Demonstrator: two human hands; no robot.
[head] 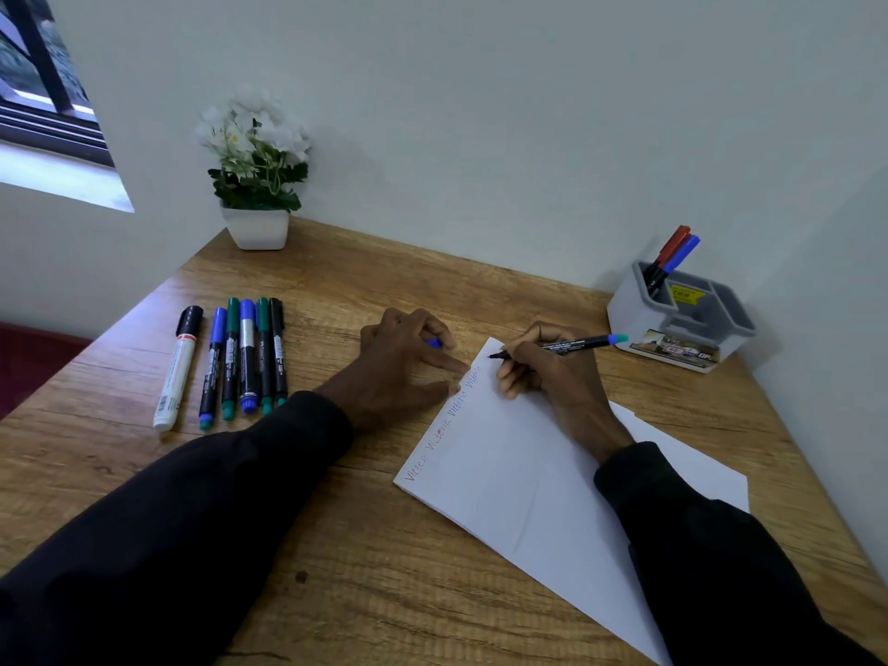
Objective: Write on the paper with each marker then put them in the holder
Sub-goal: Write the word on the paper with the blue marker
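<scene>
A white paper (528, 478) lies on the wooden desk, with several handwritten words along its left edge. My right hand (543, 372) grips a black marker (572, 345) with a turquoise end, its tip on the paper's far corner. My left hand (408, 362) rests beside the paper, fingertips on its edge, curled round a blue cap (434, 342). Several capped markers (240, 358) lie in a row at the left. The grey holder (682, 319) at the right back has a red marker (670, 249) and a blue marker (677, 259) standing in it.
A white pot of artificial flowers (257, 185) stands at the desk's back left corner by the wall. A window (43, 88) is at the far left. The wooden desk (336, 545) extends toward me between my sleeves.
</scene>
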